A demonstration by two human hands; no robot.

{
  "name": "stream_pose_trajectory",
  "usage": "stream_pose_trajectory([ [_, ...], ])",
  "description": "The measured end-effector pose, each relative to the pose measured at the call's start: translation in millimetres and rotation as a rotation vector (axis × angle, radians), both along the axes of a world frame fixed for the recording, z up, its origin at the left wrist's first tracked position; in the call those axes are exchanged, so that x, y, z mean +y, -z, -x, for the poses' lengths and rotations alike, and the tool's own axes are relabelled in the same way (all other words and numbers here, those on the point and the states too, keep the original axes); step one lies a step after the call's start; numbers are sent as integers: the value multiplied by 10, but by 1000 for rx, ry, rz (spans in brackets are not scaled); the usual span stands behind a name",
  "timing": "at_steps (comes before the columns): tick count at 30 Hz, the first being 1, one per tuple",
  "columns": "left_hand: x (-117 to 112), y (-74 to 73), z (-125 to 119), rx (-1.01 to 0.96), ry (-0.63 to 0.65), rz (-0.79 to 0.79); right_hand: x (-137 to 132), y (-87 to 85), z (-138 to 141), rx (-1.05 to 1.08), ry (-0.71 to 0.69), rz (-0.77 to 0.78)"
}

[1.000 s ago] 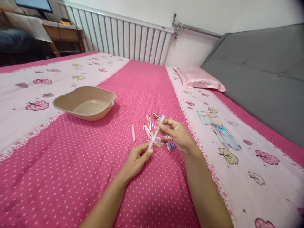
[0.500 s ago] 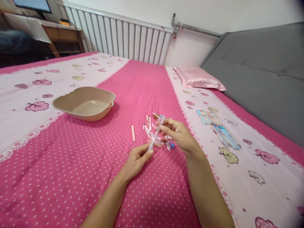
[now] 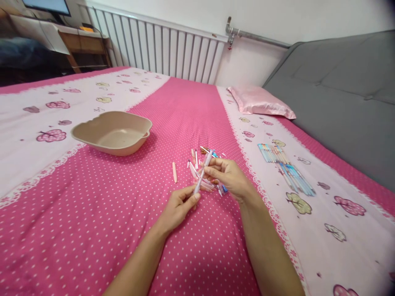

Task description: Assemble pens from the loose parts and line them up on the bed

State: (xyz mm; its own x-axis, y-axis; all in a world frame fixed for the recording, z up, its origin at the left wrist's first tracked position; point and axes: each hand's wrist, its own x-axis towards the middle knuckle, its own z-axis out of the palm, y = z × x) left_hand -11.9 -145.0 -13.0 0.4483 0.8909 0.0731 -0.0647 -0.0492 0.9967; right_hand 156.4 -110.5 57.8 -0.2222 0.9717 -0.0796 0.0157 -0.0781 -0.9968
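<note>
A pale lilac pen slants between my two hands above the pile. My left hand pinches its lower end between thumb and fingers. Higher up, my right hand grips the upper part, and the pen's tip end sticks out past the fingers. Beneath and behind the hands lies a heap of loose pens and pen parts in pink, white and blue, partly covered by my right hand. One peach pen body lies alone, left of the heap.
A beige basin stands on the bedspread at left. Two rows of pens, an upper row and a lower row, lie at right. A pink pillow rests near the grey headboard. A radiator lines the wall.
My right hand has come slightly down along the pen toward my left hand. Both hands still hold it. The whole view has shifted a little.
</note>
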Motion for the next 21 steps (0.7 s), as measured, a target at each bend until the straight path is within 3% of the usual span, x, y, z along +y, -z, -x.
stream_pose_trajectory([
  [11, -4, 23, -1, 28, -28, -2, 31, 113, 33, -50, 22, -93],
  [21, -11, 3, -6, 24, -23, -9, 37, 147, 50, -128, 34, -65],
])
